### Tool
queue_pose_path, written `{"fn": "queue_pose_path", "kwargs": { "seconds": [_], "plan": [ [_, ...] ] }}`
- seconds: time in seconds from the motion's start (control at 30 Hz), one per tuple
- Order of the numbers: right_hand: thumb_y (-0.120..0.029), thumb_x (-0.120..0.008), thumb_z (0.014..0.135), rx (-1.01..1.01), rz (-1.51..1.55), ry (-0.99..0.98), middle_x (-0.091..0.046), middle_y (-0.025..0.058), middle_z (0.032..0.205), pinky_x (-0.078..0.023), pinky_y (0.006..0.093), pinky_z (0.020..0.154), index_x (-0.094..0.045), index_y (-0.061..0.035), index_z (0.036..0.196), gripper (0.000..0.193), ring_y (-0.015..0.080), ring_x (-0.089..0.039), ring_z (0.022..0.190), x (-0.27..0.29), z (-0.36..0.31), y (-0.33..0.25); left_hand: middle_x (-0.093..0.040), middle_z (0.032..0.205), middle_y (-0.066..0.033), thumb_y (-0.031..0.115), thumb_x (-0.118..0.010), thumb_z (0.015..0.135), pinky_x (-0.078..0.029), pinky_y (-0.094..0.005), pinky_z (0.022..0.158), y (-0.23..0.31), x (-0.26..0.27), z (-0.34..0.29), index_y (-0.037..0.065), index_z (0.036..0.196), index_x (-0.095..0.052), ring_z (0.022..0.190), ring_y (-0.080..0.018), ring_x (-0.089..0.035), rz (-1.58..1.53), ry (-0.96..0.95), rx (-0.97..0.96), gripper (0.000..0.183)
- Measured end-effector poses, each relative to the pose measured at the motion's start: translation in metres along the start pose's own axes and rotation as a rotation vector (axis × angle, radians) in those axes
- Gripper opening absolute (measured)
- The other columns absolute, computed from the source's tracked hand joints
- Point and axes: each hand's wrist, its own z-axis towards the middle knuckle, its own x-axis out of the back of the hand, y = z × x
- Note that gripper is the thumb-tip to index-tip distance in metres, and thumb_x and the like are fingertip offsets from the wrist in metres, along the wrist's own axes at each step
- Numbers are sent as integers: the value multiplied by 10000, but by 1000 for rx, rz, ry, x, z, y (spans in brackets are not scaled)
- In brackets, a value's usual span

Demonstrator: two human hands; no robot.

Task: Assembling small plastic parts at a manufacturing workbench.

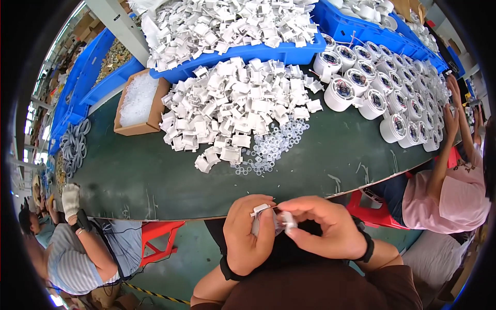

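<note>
Close to my body, just off the table's near edge, my left hand [242, 235] is closed around a white plastic part [261, 209], whose upper end shows above the thumb. Beside it, my right hand [330, 230] pinches a small white plastic piece [289, 222] between thumb and forefinger. The two pieces are very near each other; whether they touch I cannot tell. Beyond my hands lies a heap of white plastic parts [227, 108] on the table. Small translucent rings [274, 147] are scattered at the heap's near right side.
A blue bin [243, 57] of white parts stands behind the heap. Left are a cardboard box [139, 129] of clear pieces and grey rings [75, 147]. White round housings [372, 103] with wiring crowd the right. Co-workers sit either side on red stools [160, 237].
</note>
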Motion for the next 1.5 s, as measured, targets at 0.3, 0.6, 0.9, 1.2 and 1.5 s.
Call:
{"fn": "queue_pose_path", "kwargs": {
  "seconds": [0.3,0.6,0.9,1.2,1.5],
  "plan": [
    [51,-730,895,186,-193,178,-674,77,1063,-518,234,710,-657,-30,1349,468,107,-627,890,-14,12,19,-696,1107,-194,-24,-572,894,-532,-414,805,2,-5,8,-49,1149,-651,914,-356,-656,135,36,-174,268],
    [109,-739,855,170,-212,246,-678,79,1078,-513,292,889,-654,-6,1338,504,152,-653,981,-20,9,21,-678,1082,-200,103,-515,912,-515,-441,775,3,-6,7,-48,1165,-632,857,-371,-623,193,32,-207,317],
    [107,-777,804,328,-293,346,-691,63,1001,-501,314,864,-679,-5,1285,504,185,-630,921,-30,15,23,-675,1057,-186,213,-505,948,-498,-437,758,4,-7,9,-39,1119,-638,840,-359,-610,252,61,-274,332],
    [116,-729,851,339,-270,435,-684,67,1017,-496,307,856,-684,-3,1266,433,183,-613,928,-35,19,36,-657,1095,-195,251,-481,981,-450,-444,792,1,-9,13,-29,1124,-628,876,-361,-578,298,35,-305,347],
    [40,-744,851,455,-929,408,-688,103,942,-520,369,732,-714,-18,1021,182,284,-643,802,10,40,8,-700,1046,-160,122,-608,926,-485,-406,781,-14,31,8,-4,1068,-652,869,-335,-618,212,32,-212,195]
  ]
}}
